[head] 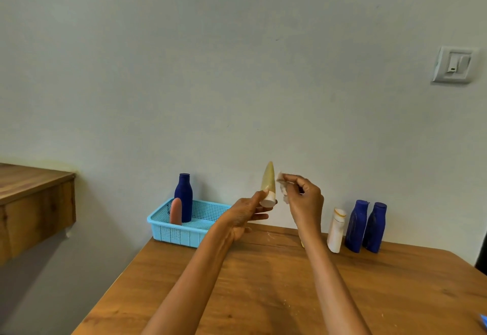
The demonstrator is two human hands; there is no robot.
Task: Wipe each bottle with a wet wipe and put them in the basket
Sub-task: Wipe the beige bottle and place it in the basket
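A pale wall (pixel 237 71) fills most of the view, with a white switch (pixel 453 64) at its right side. Below it a wooden table (pixel 263 290) runs up to the wall. A wooden shelf (pixel 34 203) juts out at the left, apart from the table.

A light blue basket (pixel 181 234) sits at the table's far left corner. In it stand a dark blue bottle (pixel 183 197) and, in front of it, a pink tube (pixel 175 211). Along the far edge toward the right stand a white bottle (pixel 336 230) and, just beside it, two more blue bottles (pixel 357 225) (pixel 374 226), close together.

Both arms reach out above the table's middle. The left hand (pixel 243 216) pinches a yellowish tube (pixel 268 184) near its white cap (pixel 268 201), with the cap down and the narrow end up, lifted above the table between the basket and the white bottle. The right hand (pixel 303 197) has its fingers curled round a crumpled wipe (pixel 284 185), held just beside the tube's right side; whether the wipe touches the tube cannot be told.
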